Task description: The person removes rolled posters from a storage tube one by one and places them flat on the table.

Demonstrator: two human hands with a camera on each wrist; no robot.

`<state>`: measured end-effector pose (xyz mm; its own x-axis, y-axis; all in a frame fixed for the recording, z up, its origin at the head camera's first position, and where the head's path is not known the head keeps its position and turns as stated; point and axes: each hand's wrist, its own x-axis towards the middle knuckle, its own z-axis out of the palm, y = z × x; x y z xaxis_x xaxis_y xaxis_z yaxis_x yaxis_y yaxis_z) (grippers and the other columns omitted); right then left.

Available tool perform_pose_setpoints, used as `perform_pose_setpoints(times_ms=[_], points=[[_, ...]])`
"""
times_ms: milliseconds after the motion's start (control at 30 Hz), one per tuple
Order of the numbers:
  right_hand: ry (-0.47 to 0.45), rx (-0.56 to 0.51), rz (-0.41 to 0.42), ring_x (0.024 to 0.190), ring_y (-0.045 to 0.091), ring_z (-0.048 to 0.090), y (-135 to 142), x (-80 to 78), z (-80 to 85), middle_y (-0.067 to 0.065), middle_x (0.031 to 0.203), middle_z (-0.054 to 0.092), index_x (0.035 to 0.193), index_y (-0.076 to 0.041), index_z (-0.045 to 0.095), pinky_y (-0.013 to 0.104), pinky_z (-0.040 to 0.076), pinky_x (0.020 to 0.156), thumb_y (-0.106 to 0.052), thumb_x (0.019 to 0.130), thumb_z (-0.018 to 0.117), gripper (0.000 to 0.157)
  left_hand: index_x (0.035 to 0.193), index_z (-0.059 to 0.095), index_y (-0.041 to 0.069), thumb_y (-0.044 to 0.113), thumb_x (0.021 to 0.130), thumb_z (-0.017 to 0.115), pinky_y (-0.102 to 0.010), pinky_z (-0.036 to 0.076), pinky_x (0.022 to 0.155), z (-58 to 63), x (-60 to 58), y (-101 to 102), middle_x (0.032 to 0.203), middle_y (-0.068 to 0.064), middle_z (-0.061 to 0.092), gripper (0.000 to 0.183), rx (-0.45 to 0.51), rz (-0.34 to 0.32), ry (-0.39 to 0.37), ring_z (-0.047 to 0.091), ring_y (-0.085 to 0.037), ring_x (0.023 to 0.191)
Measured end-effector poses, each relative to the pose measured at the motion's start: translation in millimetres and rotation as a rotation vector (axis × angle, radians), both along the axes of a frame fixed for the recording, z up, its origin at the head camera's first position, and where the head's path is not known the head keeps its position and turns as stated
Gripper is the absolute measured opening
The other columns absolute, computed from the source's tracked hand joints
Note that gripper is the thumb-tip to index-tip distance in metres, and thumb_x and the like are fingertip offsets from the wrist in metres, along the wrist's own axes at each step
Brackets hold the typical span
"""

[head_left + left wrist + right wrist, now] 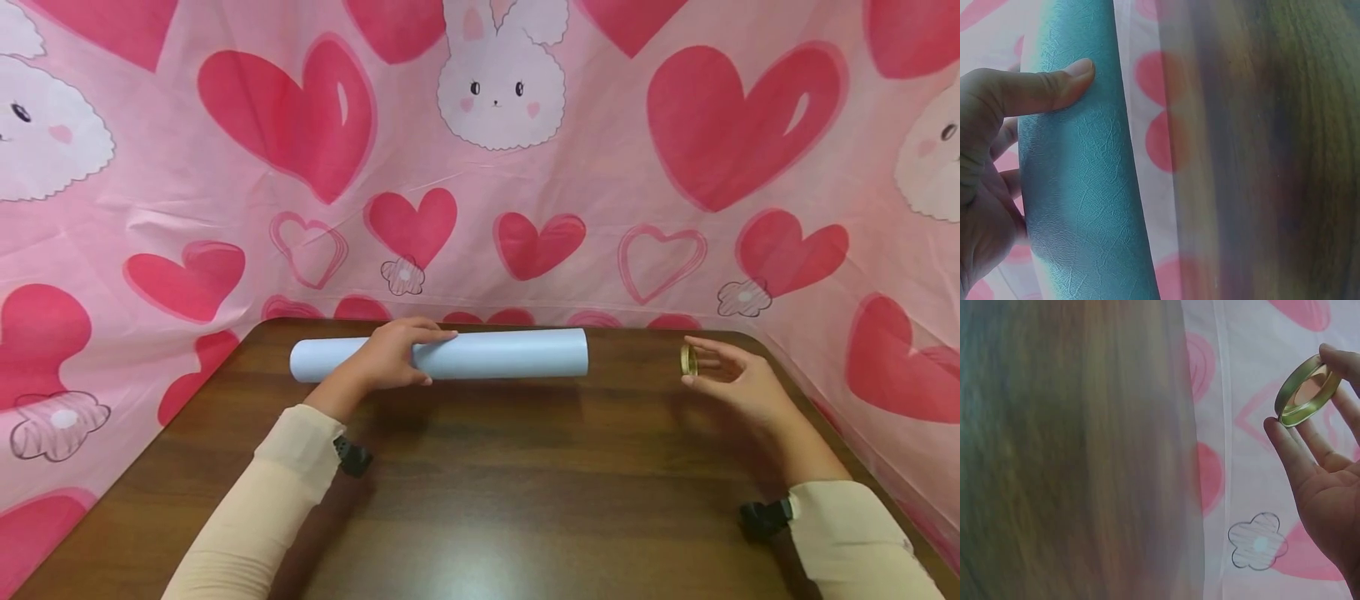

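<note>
A long pale tube (502,354), with a smooth light-blue look in the head view, lies crosswise near the table's far edge. My left hand (390,354) grips it left of its middle. In the left wrist view the tube (1085,187) looks teal with a creased, leathery surface, and the thumb (1047,90) lies across it. To the right, apart from the tube, my right hand (738,383) pinches a shallow gold ring-like piece (685,361) between thumb and fingertips. The right wrist view shows this gold piece (1294,387) tilted; I cannot tell whether its middle is open.
The brown wood-grain table (480,483) has rounded far corners. Behind and along its sides hangs a pink cloth (465,183) printed with hearts and rabbits. A small black device (351,457) sits at the left wrist, another black device (765,518) at the right.
</note>
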<state>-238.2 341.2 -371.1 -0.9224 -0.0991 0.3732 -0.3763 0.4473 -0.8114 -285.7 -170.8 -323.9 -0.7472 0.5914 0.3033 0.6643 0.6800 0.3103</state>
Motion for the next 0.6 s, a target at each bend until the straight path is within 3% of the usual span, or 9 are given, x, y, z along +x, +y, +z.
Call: perform_pose_setpoints(times_ms=[300, 600], points=[[-0.022, -0.017, 0.001, 0.101, -0.002, 0.06, 13, -2.1, -3.5, -0.018, 0.114, 0.064, 0.14, -0.009, 0.055, 0.012, 0.049, 0.079, -0.004, 0.085, 0.075, 0.059, 0.134, 0.062, 0.018, 0.012, 0.064, 0.091, -0.046, 0.05, 0.092, -2.2, -0.9, -7, 0.12, -0.006, 0.062, 0.076, 0.006, 0.004, 0.002, 0.056, -0.026, 0.111], [-0.037, 0.084, -0.055, 0.095, -0.006, 0.061, 28, -5.8, -11.0, -0.023, 0.108, 0.064, 0.137, -0.009, 0.057, 0.009, 0.047, 0.077, -0.014, 0.085, 0.077, 0.056, 0.135, 0.061, 0.018, 0.013, 0.063, 0.092, -0.047, 0.048, 0.095, -4.1, -1.5, -14, 0.121, -0.007, 0.063, 0.078, 0.002, 0.003, 0.007, 0.057, -0.027, 0.11]])
